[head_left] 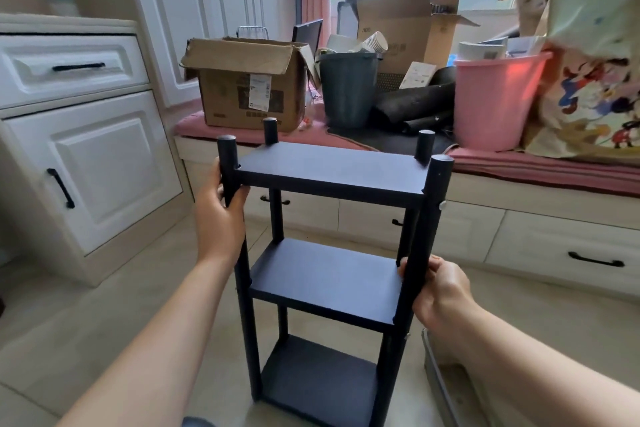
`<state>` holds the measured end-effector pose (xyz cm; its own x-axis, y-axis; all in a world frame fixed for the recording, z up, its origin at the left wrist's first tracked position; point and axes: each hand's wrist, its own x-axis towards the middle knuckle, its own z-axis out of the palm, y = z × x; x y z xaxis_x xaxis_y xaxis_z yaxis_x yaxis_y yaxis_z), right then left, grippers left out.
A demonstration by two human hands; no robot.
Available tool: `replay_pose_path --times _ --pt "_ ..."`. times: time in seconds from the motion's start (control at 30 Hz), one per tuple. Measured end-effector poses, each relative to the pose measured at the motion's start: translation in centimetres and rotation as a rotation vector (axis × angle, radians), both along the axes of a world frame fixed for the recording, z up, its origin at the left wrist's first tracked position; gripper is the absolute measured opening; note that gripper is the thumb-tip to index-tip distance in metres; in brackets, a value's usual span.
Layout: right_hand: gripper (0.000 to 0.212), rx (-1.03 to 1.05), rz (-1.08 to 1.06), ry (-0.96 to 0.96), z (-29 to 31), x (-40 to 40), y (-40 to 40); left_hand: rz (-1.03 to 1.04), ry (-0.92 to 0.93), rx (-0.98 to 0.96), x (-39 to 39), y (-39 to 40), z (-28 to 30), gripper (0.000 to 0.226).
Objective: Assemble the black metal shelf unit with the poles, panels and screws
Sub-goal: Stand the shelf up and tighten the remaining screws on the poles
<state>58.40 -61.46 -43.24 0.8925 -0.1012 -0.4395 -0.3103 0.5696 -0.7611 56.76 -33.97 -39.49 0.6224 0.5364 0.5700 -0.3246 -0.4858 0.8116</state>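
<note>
The black metal shelf unit stands upright on the floor in front of me, with three panels joined to black corner poles. My left hand grips the near left pole just below the top panel. Lower down, my right hand grips the near right pole beside the middle panel. A small pale screw head shows on the right pole under the top panel. The bottom panel sits near the floor.
Behind the shelf runs a window seat with a pink cushion, an open cardboard box, a grey bin and a pink bucket. White cabinets stand at the left. A grey flat object lies on the floor at my right.
</note>
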Motion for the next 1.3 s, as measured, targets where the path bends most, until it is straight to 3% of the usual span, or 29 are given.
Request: replay_pose_path --times 0.07,0.13,0.23,0.33,0.43,0.53,0.7,0.97,1.13,1.3 --pt "0.024 -0.04 0.011 -0.002 0.0 -0.5 -0.1 0.038 0.06 0.012 0.7 -0.5 0.0 0.049" --pt "0.023 -0.068 0.018 0.003 -0.1 -0.7 -0.1 0.089 0.137 0.031 0.8 -1.8 0.3 0.075" --pt "0.024 -0.087 0.018 0.006 0.1 -1.1 0.0 0.28 0.098 0.31 -0.3 -4.9 1.4 0.092" --pt "0.023 -0.093 0.019 0.017 0.4 -1.4 0.0 0.068 -0.034 0.576 -1.4 -9.9 2.2 0.082" --pt "0.023 -0.105 0.025 0.036 0.6 -1.6 0.0 -0.202 0.006 0.711 -2.1 -14.4 1.0 0.063" --pt "0.021 -0.105 0.047 0.052 0.7 -2.0 0.3 -0.115 0.044 0.835 -2.2 -16.5 0.2 0.066" --pt "0.023 0.005 0.062 0.041 1.1 -3.0 1.7 0.058 0.117 0.834 -2.4 -17.1 1.0 0.081" --pt "0.022 0.0 0.203 0.002 2.6 -3.8 4.1 0.102 0.041 0.757 -2.3 -14.2 2.0 0.051" --pt "0.026 -0.215 0.41 -0.143 3.4 -3.9 5.0 0.11 0.01 0.698 -2.5 -11.6 2.6 0.042" --pt "0.023 -0.458 0.54 -0.415 4.1 -4.5 5.6 0.166 -0.011 0.627 -3.1 -8.6 2.8 0.034"
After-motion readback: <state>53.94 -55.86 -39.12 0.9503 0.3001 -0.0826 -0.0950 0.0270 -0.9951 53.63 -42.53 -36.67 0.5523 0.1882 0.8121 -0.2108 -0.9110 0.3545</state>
